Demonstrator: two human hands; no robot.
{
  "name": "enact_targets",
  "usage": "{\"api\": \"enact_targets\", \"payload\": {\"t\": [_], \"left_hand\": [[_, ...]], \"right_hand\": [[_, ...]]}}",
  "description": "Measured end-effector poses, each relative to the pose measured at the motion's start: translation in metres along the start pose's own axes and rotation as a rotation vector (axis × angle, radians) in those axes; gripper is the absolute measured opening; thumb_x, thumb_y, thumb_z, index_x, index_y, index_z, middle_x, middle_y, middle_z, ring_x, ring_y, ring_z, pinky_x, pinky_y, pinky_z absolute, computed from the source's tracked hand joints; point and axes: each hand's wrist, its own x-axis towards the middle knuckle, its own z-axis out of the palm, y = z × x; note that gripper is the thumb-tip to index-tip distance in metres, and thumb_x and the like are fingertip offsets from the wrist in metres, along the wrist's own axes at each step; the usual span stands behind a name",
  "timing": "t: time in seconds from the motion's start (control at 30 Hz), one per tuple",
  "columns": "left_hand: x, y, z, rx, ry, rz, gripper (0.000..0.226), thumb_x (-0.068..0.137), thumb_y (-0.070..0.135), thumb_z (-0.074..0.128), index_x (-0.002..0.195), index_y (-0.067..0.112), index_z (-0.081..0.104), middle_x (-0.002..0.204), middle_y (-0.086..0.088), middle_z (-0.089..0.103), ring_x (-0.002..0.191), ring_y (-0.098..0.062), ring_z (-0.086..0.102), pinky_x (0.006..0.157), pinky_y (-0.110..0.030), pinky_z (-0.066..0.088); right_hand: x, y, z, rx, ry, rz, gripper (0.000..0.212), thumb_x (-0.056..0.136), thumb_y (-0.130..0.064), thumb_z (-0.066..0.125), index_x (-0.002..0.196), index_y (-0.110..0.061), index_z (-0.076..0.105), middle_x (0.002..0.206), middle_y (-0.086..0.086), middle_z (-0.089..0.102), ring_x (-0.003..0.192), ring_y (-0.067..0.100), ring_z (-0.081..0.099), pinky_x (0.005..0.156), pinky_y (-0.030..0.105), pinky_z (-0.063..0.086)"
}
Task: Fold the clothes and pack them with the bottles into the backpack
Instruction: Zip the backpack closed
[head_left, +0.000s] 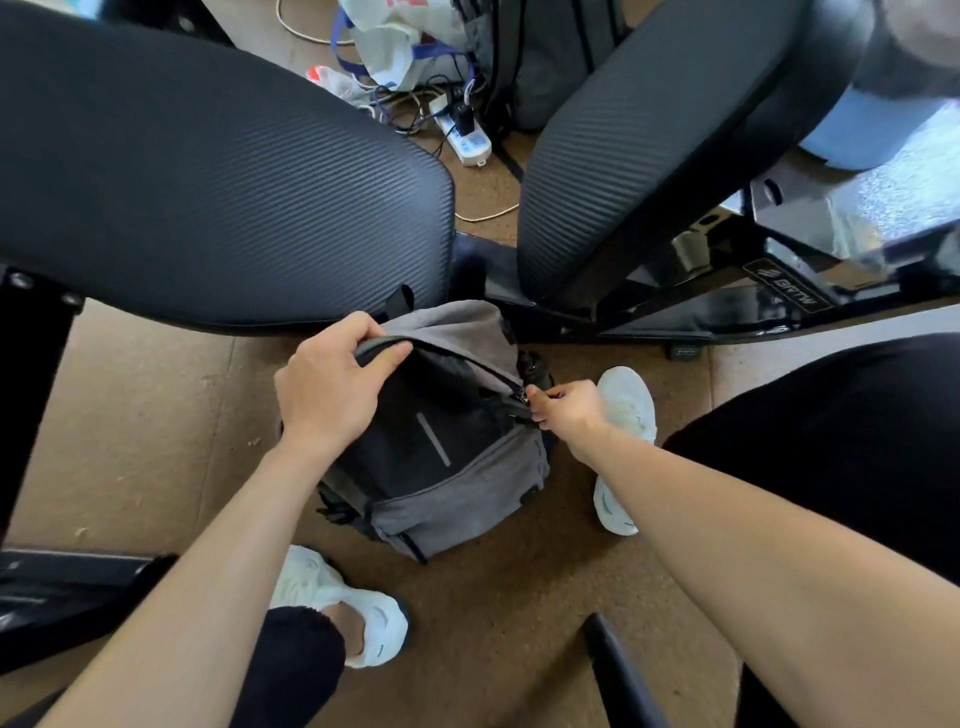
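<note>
Grey fabric backpack (457, 488) stands on brown floor (156, 441) between white shoes (623, 410). Left hand (327, 389) grips its top flap; right hand (569, 410) pinches the zipper pull (523, 397). Dark interior hides contents.

So the backpack (457, 499) sits on the floor (156, 441) mid-frame, shoe (358, 608) lower left of it, other shoe (623, 441) on its right; chair (208, 182) upper left, second chair (649, 130) upper right, power strip (467, 143) between them.

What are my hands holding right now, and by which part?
Both hold the backpack: left hand grips the rim of its open top, right hand pinches the zipper pull.
</note>
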Motion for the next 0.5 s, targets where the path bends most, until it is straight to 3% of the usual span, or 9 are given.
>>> {"api": "enact_targets", "payload": {"t": [0.1,0.2,0.3,0.4,0.5], "left_hand": [[0.005,0.002,-0.002,0.048,-0.023,0.016,0.022,0.091,0.050,0.068,0.087,0.029,0.060,0.087,0.009,0.064,0.089,-0.021,0.062,0.076,-0.041,0.048],[0.008,0.008,-0.003,0.076,-0.012,0.185,0.016,0.085,0.040,0.071,0.094,0.029,0.064,0.096,0.010,0.061,0.094,-0.022,0.061,0.079,-0.040,0.049],[0.009,0.024,0.009,0.142,-0.026,0.383,0.041,0.087,0.051,0.061,0.119,0.028,0.068,0.114,0.007,0.067,0.104,-0.022,0.061,0.087,-0.043,0.051],[0.011,0.037,0.030,0.303,-0.045,0.476,0.049,0.096,0.058,0.050,0.133,0.027,0.062,0.124,0.004,0.067,0.106,-0.027,0.059,0.084,-0.043,0.046],[0.016,0.045,0.045,0.414,-0.008,0.435,0.047,0.099,0.055,0.052,0.135,0.026,0.062,0.114,-0.001,0.070,0.099,-0.028,0.061,0.078,-0.041,0.043]], "right_hand": [[-0.003,-0.001,0.004,0.131,0.005,-0.004,0.029,0.095,-0.040,0.068,0.079,-0.017,0.077,0.086,0.006,0.077,0.085,0.022,0.073,0.089,0.044,0.060],[-0.011,-0.012,-0.004,0.325,0.007,-0.057,0.019,0.100,-0.029,0.065,0.093,-0.015,0.075,0.097,0.005,0.076,0.092,0.017,0.071,0.078,0.027,0.057],[-0.022,-0.022,-0.010,0.395,-0.032,-0.101,0.022,0.102,-0.023,0.061,0.111,-0.008,0.074,0.102,0.001,0.074,0.091,0.008,0.069,0.067,0.013,0.053],[-0.027,-0.022,-0.011,0.357,-0.073,-0.103,0.030,0.104,-0.023,0.058,0.125,-0.007,0.070,0.117,0.003,0.073,0.103,0.011,0.068,0.085,0.023,0.054],[-0.029,-0.020,-0.011,0.311,-0.085,-0.112,0.031,0.104,-0.024,0.057,0.129,-0.009,0.068,0.121,0.003,0.073,0.110,0.015,0.068,0.098,0.034,0.054]]}}
